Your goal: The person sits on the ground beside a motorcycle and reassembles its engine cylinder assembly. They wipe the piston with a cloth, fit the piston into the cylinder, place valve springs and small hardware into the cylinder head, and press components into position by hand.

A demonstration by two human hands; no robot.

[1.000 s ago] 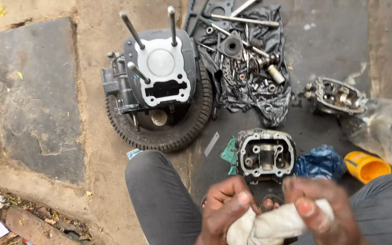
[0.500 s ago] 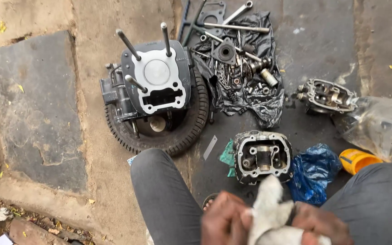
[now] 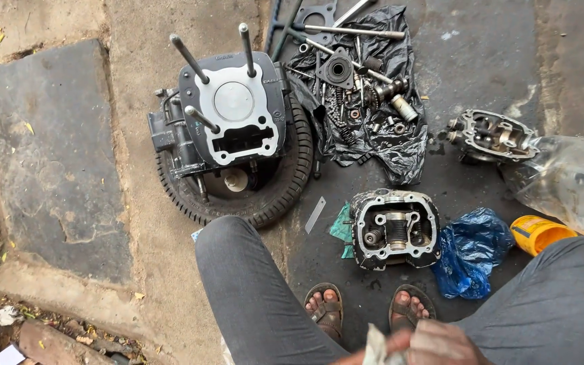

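My right hand shows at the bottom edge, closed around a white cloth. Only a sliver of my left hand peeks in beside the cloth, its fingers hidden. Both hands are above my sandalled feet, between my knees in grey trousers. Just beyond the feet a dark engine cylinder head lies on the oily ground, its open side up. Further left an engine block with a piston top and long studs rests on a small tyre.
A black plastic sheet at the top holds springs, bolts, rods and other small parts. At right lie another engine casting, a clear plastic bag, a yellow container and a blue plastic bag. Stone slabs lie at left.
My hands and the cloth have dropped toward the bottom edge, now mostly out of view. The view has shifted so my feet and more ground show.
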